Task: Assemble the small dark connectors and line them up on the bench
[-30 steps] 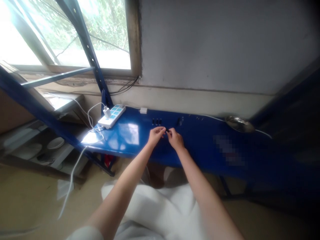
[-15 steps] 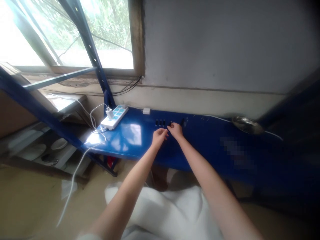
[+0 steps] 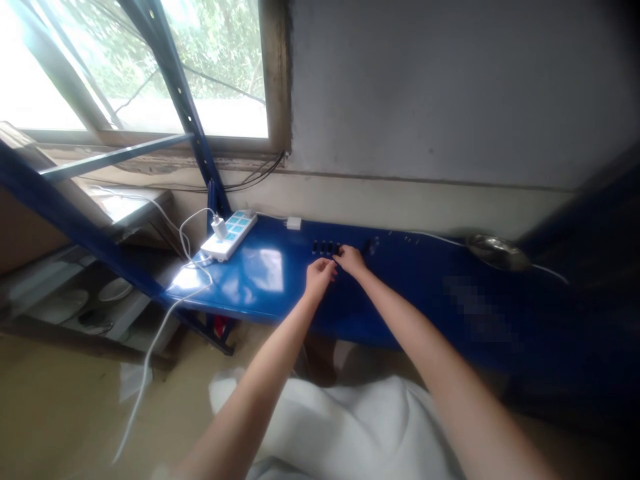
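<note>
My left hand (image 3: 319, 276) is closed in a pinch just above the blue table (image 3: 280, 297); anything between its fingertips is too small to make out. Beside it, almost touching, my right hand (image 3: 351, 261) has its fingers pressed together as well, and what they may hold is hidden. A row of several small dark pieces (image 3: 323, 247) lies just beyond the fingers, the rightmost one right at my right fingertips. To the right of that hand lie another dark piece (image 3: 369, 247) and some small clear bits (image 3: 376, 242), blurred.
At the left end of the table is a white power strip (image 3: 230, 237) with a plugged-in charger (image 3: 219, 227). Its white cable (image 3: 146, 373) hangs over the edge. A white adapter (image 3: 294, 223) lies at the back. A shiny metal bowl (image 3: 495, 252) sits at right. Blue posts (image 3: 180, 87) rise at left.
My right hand has stayed near the row, its fingertips shifting slightly. The dark piece by them now stands in line with the others. My left hand has barely moved.
</note>
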Available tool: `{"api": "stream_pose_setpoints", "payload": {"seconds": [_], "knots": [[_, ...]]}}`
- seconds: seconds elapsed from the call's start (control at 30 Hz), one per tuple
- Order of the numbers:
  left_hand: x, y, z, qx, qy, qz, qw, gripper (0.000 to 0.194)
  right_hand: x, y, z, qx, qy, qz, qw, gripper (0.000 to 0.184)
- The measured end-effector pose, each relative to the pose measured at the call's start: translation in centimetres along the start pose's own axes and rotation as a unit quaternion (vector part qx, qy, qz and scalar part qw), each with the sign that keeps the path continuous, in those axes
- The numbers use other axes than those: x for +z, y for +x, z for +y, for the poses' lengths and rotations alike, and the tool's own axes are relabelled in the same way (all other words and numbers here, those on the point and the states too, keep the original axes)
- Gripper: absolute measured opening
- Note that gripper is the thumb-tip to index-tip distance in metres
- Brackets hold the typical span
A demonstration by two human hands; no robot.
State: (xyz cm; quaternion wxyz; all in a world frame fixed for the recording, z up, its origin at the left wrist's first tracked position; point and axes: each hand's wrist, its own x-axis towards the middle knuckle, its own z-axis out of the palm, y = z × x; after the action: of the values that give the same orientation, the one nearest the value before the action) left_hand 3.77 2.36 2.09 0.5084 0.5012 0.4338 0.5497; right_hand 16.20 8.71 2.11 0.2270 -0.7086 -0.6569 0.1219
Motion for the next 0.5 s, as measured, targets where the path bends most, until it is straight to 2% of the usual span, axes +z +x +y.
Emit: {"api": "stream_pose_setpoints", "payload": {"seconds": [0.13, 0.27, 0.4, 0.5], "knots": [[0.0, 0.0, 0.2, 0.001, 0.002, -0.005, 1.0, 0.019, -1.5, -0.5, -0.3, -0.003, -0.005, -0.052, 0.999, 0.03], [0.0, 0.0, 0.2, 0.0, 0.006, -0.006, 1.0, 0.02, -3.6, -1.8, 0.5, 0.0, 0.036, -0.088, 0.996, 0.027], [0.1, -0.1, 0.3, -0.006, 0.011, -0.011, 1.0, 0.019, -5.5, -2.5, 3.4, -0.012, 0.081, -0.115, 0.99, 0.021], [0.2, -0.1, 0.4, -0.013, 0.022, -0.013, 1.0, 0.019, -6.6, -2.2, 6.3, 0.023, 0.08, -0.105, 0.991, 0.013]]}}
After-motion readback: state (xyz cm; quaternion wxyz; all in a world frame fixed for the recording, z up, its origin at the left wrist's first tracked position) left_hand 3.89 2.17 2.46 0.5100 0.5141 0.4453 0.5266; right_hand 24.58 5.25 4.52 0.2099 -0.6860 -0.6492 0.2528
